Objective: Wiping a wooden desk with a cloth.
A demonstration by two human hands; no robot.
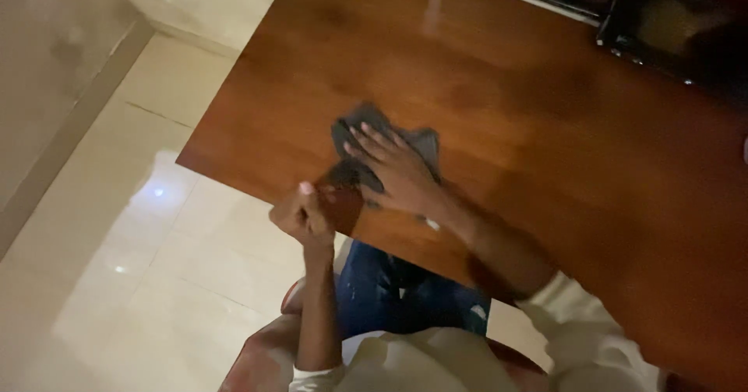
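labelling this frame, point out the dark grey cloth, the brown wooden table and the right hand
dark grey cloth (360, 119): head view, upper left fold.
brown wooden table (545, 96): head view, bare top.
right hand (397, 170): head view, back of hand.

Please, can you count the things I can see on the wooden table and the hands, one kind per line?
Grey cloth: 1
Dark device at the table's far edge: 1
Hands: 2, right hand and left hand
Wooden table: 1
Total: 5

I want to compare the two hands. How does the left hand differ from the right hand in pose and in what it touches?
The right hand lies flat, fingers spread, on the dark cloth; the left hand is closed in a fist. The right hand is over the wooden table; the left hand is at its edge, off the cloth. Both are bare.
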